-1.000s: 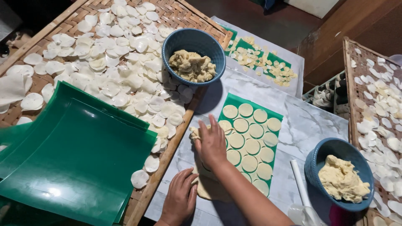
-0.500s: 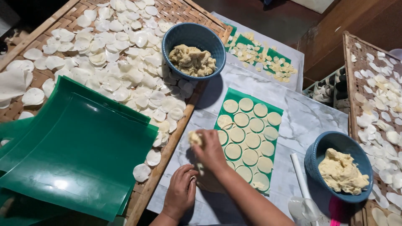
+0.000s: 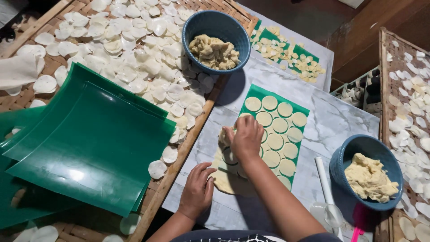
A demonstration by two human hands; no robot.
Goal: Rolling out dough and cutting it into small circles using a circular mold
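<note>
The flattened dough sheet (image 3: 224, 177) lies pale yellow and soft on the marbled table cover (image 3: 340, 121), just in front of me, its near edge rounded and its upper part hidden under my right hand (image 3: 246, 139). That hand presses down on the dough with the fingers curled close together; something round seems to sit beneath it, but I cannot tell what, or whether I grip it. My left hand (image 3: 197, 190) rests with loosely bent fingers on the cover, touching the dough's left edge and holding nothing. Just beyond and right of the dough lies a green plastic sheet (image 3: 302, 107) covered with rows of pale dough discs (image 3: 280, 125), touching one another or nearly so. To my left the wooden rim of a woven tray (image 3: 192, 139) runs diagonally just beside the dough, and the tray is crowded with thin white rounds (image 3: 134, 67) and a stack of curved green sheets (image 3: 94, 148). A blue bowl of dough (image 3: 217, 40) sits at the tray's far corner; a second blue bowl (image 3: 369, 172) with dough stands to my right, with a white stick (image 3: 324, 181) between it and the green sheet. Bare cover shows between the disc sheet and that right bowl, and farther off toward another green sheet of scraps (image 3: 286, 47).
</note>
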